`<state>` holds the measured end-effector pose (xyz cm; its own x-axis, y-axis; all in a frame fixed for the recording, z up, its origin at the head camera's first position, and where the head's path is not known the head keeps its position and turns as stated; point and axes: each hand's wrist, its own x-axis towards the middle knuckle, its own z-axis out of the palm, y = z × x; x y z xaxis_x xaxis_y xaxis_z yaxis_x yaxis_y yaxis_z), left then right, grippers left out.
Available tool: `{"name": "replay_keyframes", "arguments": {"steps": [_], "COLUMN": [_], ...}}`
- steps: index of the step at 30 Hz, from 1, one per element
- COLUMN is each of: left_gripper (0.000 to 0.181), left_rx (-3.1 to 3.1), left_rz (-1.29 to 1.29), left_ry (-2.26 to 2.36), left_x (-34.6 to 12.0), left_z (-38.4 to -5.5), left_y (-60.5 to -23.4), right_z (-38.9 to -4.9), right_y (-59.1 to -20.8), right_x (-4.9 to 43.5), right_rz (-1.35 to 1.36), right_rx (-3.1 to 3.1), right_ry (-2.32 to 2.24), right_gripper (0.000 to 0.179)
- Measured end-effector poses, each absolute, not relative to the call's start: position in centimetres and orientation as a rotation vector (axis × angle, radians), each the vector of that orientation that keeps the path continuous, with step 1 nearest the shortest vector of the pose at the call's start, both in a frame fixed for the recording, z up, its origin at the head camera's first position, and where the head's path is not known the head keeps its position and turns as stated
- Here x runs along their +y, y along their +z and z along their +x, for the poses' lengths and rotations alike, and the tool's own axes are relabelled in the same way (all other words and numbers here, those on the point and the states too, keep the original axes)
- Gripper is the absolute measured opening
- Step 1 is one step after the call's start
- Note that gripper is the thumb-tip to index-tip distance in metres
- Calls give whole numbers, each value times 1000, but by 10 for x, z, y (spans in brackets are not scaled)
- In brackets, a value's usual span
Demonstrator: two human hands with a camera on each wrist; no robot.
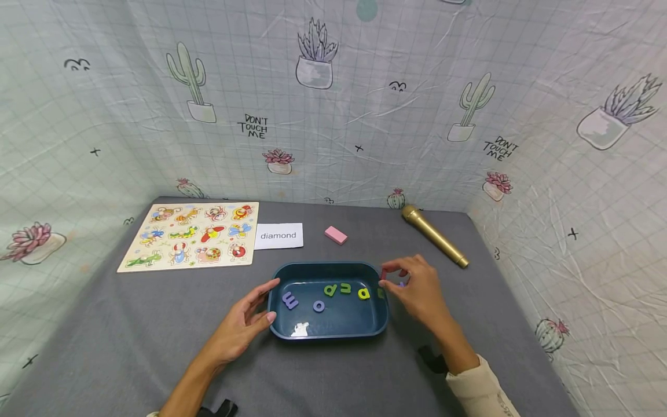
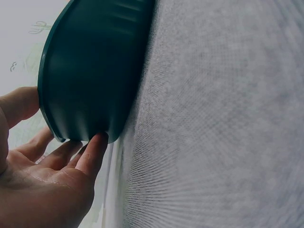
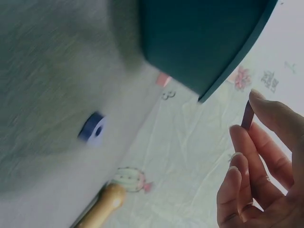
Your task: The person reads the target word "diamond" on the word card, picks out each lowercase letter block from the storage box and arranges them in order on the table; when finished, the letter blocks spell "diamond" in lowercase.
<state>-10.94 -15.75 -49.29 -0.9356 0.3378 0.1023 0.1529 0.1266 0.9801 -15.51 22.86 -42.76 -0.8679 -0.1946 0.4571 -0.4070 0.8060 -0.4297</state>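
Head view: right grip [image 1: 417,288] pinches a red piece [image 1: 384,274] by the blue tray's [image 1: 329,336] right rim; left grip [image 1: 237,327], spread wide, touches the left end. Judged step: handling the piece at that edge. Next move calls for rim clearance; bare tray floor right of the purple "o" [image 1: 315,307].

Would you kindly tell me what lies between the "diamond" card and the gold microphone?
In the head view, a pink block lies between the "diamond" card and the microphone, nearer the card.
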Motion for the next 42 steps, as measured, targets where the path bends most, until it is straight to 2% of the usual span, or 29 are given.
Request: {"name": "replay_keyframes", "arguments": {"steps": [29,42], "left_gripper": [64,65], "left_rx": [2271,2261], "left_rz": [480,446], "left_ry": [1908,1899], "left_x": [-159,-159], "left_z": [-110,-109], "left_y": [-494,-492], "right_z": [-171,-182], "right_y": [-451,-457], "right_x": [290,300], "right_rz": [329,404], "right_rx": [-2812,-2981], "right_ry": [638,614], "right_gripper": [28,26]}}
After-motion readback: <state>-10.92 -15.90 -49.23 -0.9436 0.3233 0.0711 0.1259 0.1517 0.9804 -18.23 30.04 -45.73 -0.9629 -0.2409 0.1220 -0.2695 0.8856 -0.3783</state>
